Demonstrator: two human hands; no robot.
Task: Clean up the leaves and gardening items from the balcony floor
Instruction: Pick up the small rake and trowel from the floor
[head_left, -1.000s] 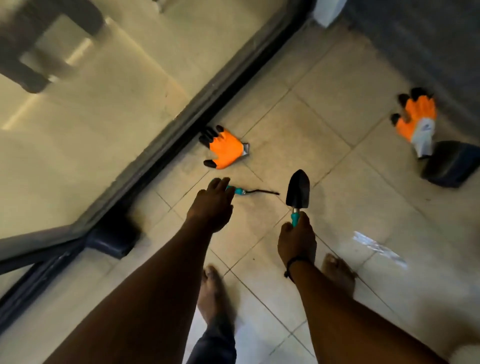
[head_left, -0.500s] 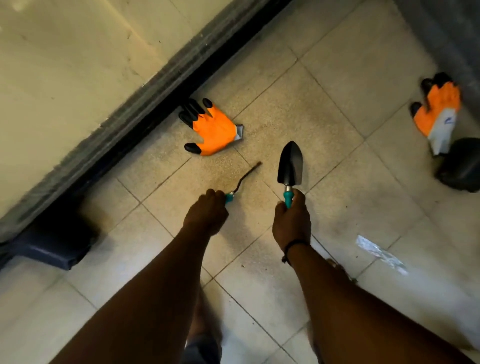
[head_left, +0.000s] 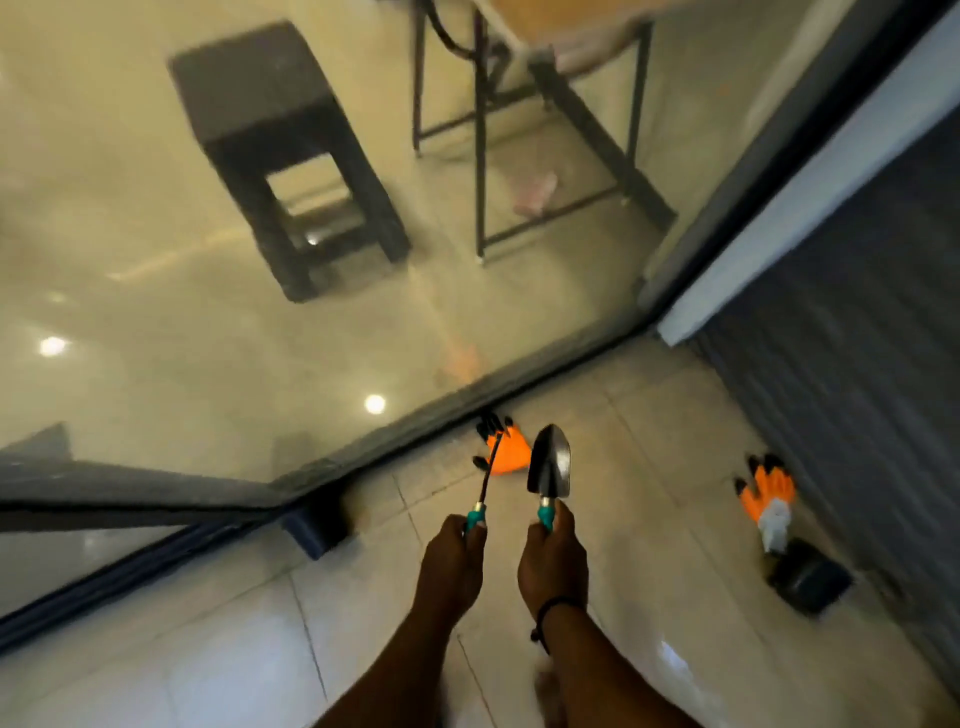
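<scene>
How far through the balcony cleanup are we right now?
Done: both hand tools are off the floor. In hand: the left hand grips the thin weeder, the right hand grips the trowel. Left: the orange glove by the glass and the second glove on the tiles.

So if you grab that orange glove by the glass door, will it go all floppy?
Probably floppy: the orange glove lies flat and crumpled on the tiled floor. It looks thin, so likely light. Its dark fingertips seem rubbery, so it shouldn't slip.
</scene>
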